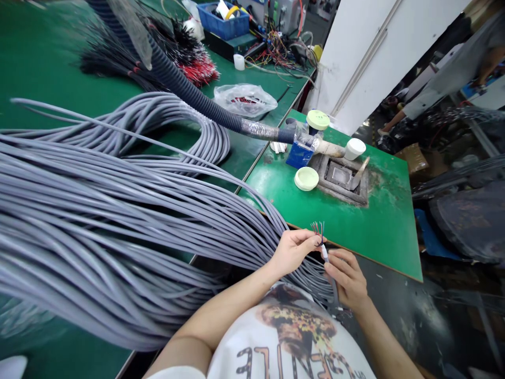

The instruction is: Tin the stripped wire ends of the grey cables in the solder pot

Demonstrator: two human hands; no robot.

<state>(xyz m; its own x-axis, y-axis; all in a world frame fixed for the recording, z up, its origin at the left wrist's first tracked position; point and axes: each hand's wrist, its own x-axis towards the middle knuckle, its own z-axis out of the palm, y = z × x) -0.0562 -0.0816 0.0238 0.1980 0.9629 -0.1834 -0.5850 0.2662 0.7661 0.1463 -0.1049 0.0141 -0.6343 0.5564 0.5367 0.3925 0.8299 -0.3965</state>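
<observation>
Between my two hands is the end of a grey cable, its stripped tip fanned into several thin coloured wires (317, 228). My left hand (294, 248) pinches these wires just above a white section (324, 252) of the cable end. On the right, my right hand (347, 279) has its fingers closed round the cable below that white part. A thick bundle of grey cables (158, 195) stretches from the left across the bench and drops beside my hands.
Past my hands, a green board (386, 231) carries a solder pot (341, 176), a round pale tub (306, 179) and a white cup (355, 149). A ribbed dark hose (189, 95) crosses above the cables. Black wire bundles (118, 68) and a blue bin (224, 23) sit farther back. Another person (445, 79) is at upper right.
</observation>
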